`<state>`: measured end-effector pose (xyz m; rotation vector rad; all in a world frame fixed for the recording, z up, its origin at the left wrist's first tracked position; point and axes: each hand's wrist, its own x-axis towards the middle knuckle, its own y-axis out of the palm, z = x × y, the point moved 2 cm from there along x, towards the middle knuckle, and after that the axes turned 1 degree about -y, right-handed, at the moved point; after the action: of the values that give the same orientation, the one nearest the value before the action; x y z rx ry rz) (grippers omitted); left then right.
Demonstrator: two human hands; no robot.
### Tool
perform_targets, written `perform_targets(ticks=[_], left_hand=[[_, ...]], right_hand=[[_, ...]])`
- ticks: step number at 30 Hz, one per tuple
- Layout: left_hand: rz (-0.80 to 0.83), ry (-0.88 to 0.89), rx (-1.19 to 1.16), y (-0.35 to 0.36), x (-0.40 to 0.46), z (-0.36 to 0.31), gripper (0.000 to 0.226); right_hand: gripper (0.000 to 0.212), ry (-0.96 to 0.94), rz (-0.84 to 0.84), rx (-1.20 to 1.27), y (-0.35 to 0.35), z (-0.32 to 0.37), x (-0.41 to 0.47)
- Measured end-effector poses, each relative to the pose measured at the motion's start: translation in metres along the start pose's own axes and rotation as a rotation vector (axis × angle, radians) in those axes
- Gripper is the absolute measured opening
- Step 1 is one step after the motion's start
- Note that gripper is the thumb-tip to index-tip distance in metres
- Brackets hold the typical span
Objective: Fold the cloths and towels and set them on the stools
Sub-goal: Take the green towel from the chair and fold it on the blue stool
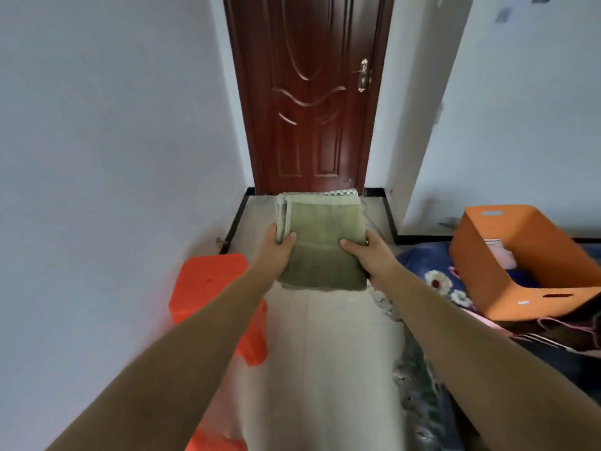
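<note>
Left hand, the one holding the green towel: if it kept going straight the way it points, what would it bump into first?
Probably the brown door. The left hand points forward along the bare floor, gripping the folded green towel. Nothing else shows in that line, though depth is hard to judge.

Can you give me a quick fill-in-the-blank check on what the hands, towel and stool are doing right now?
1. Both hands, left hand and right hand, hold a folded ____ towel.
2. The stool stands below the ____ arm.
3. The door ahead is ____.
4. The bin at right is ____ in colour.

Missing words: green; left; closed; orange
</note>
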<state>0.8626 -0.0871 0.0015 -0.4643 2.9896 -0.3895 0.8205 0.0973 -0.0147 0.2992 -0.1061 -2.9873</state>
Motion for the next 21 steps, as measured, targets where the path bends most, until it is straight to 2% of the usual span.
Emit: perform_targets(ticks=[6,8,11,15,21], left_hand=[[0.231,0.045,0.119,0.114,0.090,-0.024,0.014],[0.295,0.051,0.145,0.158,0.115,-0.027,0.018],[0.388,0.060,0.173,0.232,0.161,-0.038,0.021],[0.449,0.092,0.213,0.312,0.212,-0.055,0.010],[0.603,0.073,0.238,0.460,0.270,-0.084,0.025]], right_hand=[[0.042,0.029,-0.269,0.027,-0.097,0.004,0.065],[0.040,0.048,-0.333,0.026,-0.133,0.000,0.087],[0.036,0.072,-0.397,0.077,-0.195,-0.001,0.130],[0.037,0.080,-0.446,0.105,-0.260,0.001,0.181],[0.039,0.147,-0.594,0.118,-0.382,0.015,0.234]])
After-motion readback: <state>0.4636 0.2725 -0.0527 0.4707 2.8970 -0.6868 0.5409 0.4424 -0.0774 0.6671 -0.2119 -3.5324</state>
